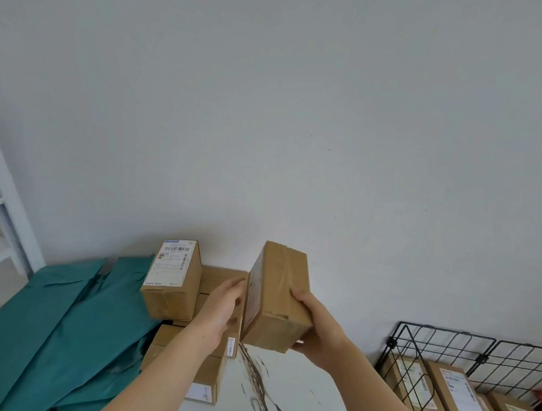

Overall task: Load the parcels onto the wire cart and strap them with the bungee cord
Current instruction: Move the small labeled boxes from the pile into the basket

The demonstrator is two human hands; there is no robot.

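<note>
A brown cardboard parcel (277,297) is held up in the air above the table. My right hand (314,328) grips its lower right corner, fingers curled over the edge. My left hand (224,308) lies flat against the parcel's left side with straight fingers. Left of it stands a labelled parcel (172,278) on a stack of further parcels (185,356). The black wire cart (439,352) sits at the lower right and holds several labelled parcels (461,401).
Teal mailer bags (52,334) lie piled at the lower left. A white marbled table (282,395) is under my arms. A white shelf frame (0,205) stands at the left, and a plain wall fills the background.
</note>
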